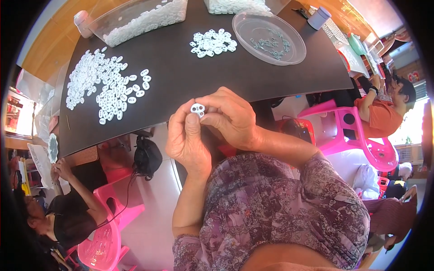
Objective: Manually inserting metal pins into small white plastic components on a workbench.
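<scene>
Between my two hands, just off the table's near edge, is a small white plastic piece [197, 108] with dark round holes. My left hand [188, 141] pinches it from the left with thumb and forefinger. From the right, the fingertips and thumb of my right hand [233, 118] close on the same piece. Whether it is one part or two joined parts is hidden by the fingers. Ahead lies a small heap of white oval pieces with holes [212, 43], and a larger spread of similar pieces [110, 86] covers the table's left side.
A round clear lid-like tray [296, 56] with small grey-green parts stands beyond the small heap. Clear bins [100, 25] of white pieces stand at the back of the dark table [167, 67]. A grey-lidded container [319, 18] is at back right. People sit at both sides near pink chairs [337, 122].
</scene>
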A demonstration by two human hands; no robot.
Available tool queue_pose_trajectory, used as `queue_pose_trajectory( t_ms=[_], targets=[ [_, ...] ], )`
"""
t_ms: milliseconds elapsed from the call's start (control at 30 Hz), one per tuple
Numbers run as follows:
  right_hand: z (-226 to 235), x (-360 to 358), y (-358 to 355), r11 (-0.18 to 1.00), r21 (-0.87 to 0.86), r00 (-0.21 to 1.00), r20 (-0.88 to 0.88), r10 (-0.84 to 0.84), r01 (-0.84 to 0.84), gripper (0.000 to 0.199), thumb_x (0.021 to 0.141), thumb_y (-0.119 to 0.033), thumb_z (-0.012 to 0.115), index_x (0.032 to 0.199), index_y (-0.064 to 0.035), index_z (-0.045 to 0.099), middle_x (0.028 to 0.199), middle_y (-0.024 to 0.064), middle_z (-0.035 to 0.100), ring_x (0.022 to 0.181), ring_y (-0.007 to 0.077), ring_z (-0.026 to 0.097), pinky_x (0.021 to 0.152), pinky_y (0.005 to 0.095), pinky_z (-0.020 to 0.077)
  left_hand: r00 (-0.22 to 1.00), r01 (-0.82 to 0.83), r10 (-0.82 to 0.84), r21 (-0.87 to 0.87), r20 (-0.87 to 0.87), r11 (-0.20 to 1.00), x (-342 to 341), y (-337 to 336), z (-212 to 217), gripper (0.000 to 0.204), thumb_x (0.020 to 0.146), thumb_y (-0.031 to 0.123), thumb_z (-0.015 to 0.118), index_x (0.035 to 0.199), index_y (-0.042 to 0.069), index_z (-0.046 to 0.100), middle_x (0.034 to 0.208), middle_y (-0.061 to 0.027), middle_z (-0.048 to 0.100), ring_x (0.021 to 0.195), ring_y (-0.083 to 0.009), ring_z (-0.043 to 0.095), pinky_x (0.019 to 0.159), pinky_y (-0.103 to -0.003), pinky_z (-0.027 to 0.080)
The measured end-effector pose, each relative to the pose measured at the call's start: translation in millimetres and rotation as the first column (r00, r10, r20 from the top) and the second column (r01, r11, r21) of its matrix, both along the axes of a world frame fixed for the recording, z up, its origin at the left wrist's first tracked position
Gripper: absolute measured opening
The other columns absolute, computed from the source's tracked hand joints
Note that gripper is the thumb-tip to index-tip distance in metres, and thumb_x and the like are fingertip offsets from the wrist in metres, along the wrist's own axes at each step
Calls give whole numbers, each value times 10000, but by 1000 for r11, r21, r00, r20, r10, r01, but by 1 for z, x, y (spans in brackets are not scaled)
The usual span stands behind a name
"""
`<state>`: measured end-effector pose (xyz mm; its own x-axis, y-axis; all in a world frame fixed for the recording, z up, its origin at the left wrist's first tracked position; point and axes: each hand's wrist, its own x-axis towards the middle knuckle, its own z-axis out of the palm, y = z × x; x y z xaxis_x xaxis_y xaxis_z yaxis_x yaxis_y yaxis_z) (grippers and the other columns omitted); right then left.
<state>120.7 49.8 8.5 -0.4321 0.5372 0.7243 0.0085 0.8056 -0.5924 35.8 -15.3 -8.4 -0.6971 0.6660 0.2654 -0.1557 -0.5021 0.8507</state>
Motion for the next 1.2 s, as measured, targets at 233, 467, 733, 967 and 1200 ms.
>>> queue_pose_trajectory(
  t_ms=[233,467,733,967,1200],
  targets=[
    [-4,-3,-3,999,23,1000,6,-25,25,263,716,-26,677,956,-14,572,775,76,588,648,213,521,566,308,434,1000,10,-10,14,25,1000,1,-1,2,210,901,94,553,1030,-69,587,935,-81,619,830,-120,579,771,-249,472],
    [-10,-7,-4,997,55,999,-5,-47,47,225,750,-31,643,955,-11,553,779,80,572,642,219,505,567,315,428,996,45,-50,66,79,997,-1,-1,-3,219,900,119,563,1027,-58,583,928,-71,614,823,-114,567,764,-244,462],
    [-12,-8,-2,998,60,1000,-15,3,-2,275,708,48,643,970,40,560,789,106,594,639,199,528,558,284,442,995,53,-64,132,79,990,0,-1,-8,193,900,109,565,1016,-45,574,927,-82,602,832,-121,575,772,-253,472],
    [-10,-12,1,981,193,999,-28,-19,24,248,698,65,610,939,42,551,780,113,592,615,209,516,536,299,434,999,-9,3,123,49,992,2,0,-4,190,904,138,563,991,-31,572,923,-68,593,830,-112,552,767,-255,455],
    [-12,-16,-1,977,204,997,-66,-43,56,262,676,67,614,929,45,549,783,111,585,609,212,505,526,300,425,999,-51,49,108,20,993,2,2,-5,181,908,150,559,951,-25,578,884,-48,578,798,-98,529,739,-245,441]
  ],
)
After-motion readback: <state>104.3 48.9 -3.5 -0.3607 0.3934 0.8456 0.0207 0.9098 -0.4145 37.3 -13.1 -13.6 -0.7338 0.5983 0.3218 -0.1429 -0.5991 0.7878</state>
